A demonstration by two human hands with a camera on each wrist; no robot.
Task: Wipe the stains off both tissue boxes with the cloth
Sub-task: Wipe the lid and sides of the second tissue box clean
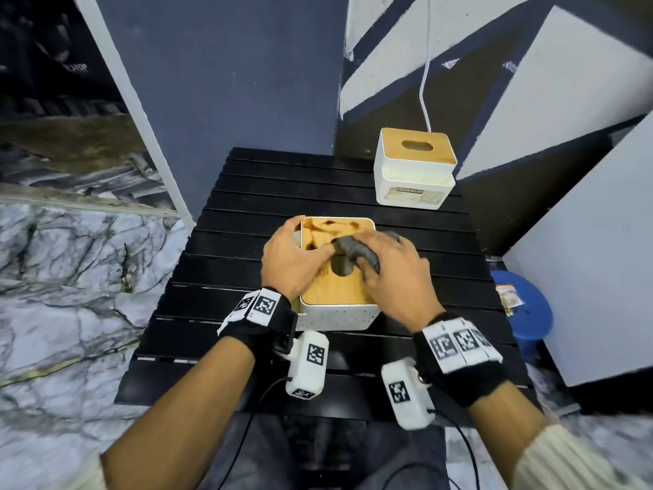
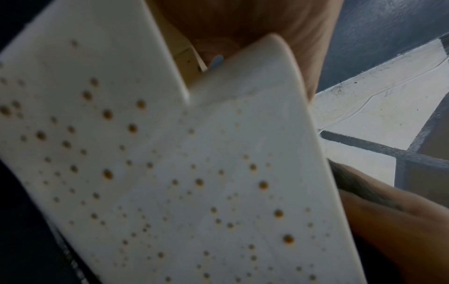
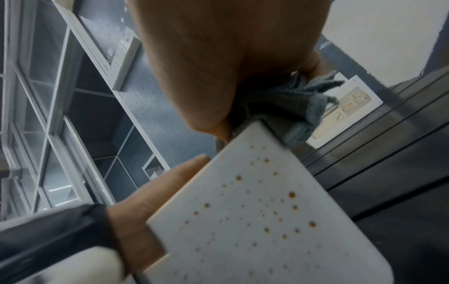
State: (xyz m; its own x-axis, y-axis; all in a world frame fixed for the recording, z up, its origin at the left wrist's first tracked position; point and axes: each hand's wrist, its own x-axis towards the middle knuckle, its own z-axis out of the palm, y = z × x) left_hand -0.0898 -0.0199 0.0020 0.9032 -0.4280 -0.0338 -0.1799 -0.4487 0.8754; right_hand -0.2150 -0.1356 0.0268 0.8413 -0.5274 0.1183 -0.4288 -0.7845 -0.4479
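The near tissue box [image 1: 332,288] stands mid-table, with a white body and a wooden lid. Dark stains [image 1: 327,224] mark the lid's far part, and brown spots dot the white side [image 2: 170,173] [image 3: 255,221]. My left hand [image 1: 293,256] grips the box's left far corner, thumb across the lid. My right hand [image 1: 388,274] holds a bunched grey cloth [image 1: 357,251] [image 3: 286,107] pressed on the lid beside the slot. The second tissue box [image 1: 413,168] [image 3: 347,109], also white with a wooden lid, stands at the far right corner of the table, apart from both hands.
The black slatted table [image 1: 247,213] is small, with its edges close on every side. A blue stool [image 1: 523,305] with a small packet on it stands low at the right. A white cable [image 1: 424,83] hangs down the wall behind the far box.
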